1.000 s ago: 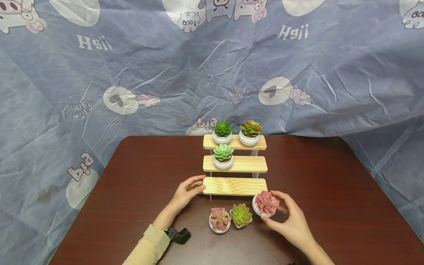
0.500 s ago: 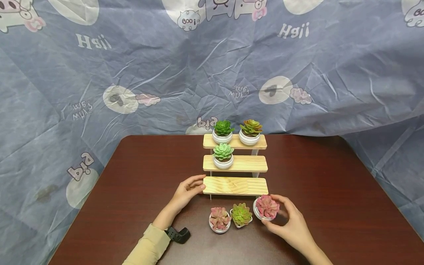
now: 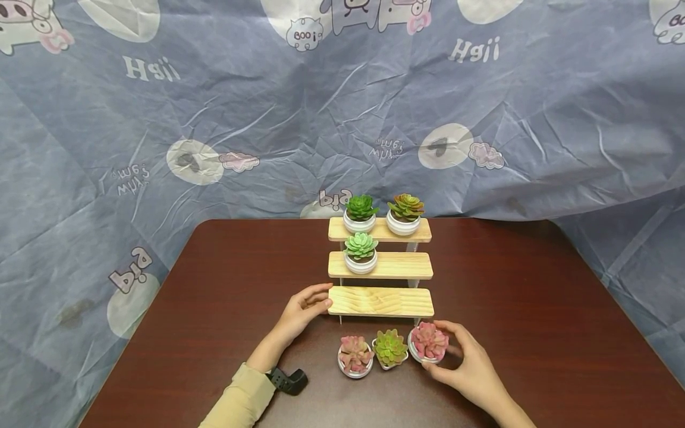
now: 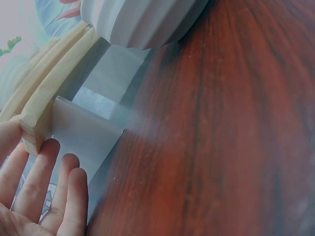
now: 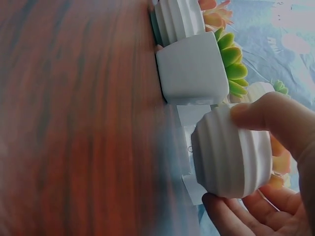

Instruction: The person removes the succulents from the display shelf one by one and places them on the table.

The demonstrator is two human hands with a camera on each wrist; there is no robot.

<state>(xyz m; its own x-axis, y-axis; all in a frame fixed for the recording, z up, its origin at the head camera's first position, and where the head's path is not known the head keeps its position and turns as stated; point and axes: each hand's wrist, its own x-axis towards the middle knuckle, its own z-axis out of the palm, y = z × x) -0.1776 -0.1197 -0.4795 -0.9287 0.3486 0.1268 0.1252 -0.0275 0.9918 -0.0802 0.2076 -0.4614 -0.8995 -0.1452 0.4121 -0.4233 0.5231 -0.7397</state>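
My right hand (image 3: 471, 368) grips a white ribbed pot with a pink succulent (image 3: 430, 340). In the right wrist view, thumb and fingers span that pot (image 5: 234, 152), which seems slightly raised off the table. My left hand (image 3: 299, 312) holds the left end of the bottom board of a three-tier wooden shelf stand (image 3: 380, 302); in the left wrist view its fingers touch the board end (image 4: 37, 125). Left of the held pot are a green succulent in a squarish white pot (image 3: 390, 348) and a pinkish succulent in a ribbed pot (image 3: 355, 355). The bottom board bears no pots.
On the top tier are a dark green succulent (image 3: 360, 213) and a brownish-green one (image 3: 404, 214). A pale green succulent (image 3: 361, 252) stands on the middle tier's left. Everything is on a dark wooden table (image 3: 535, 309), with a blue printed cloth (image 3: 299, 107) behind.
My right hand has drawn the pink succulent pot away from the shelf's front right corner, toward the front of the table. The left hand has stayed at the shelf end.
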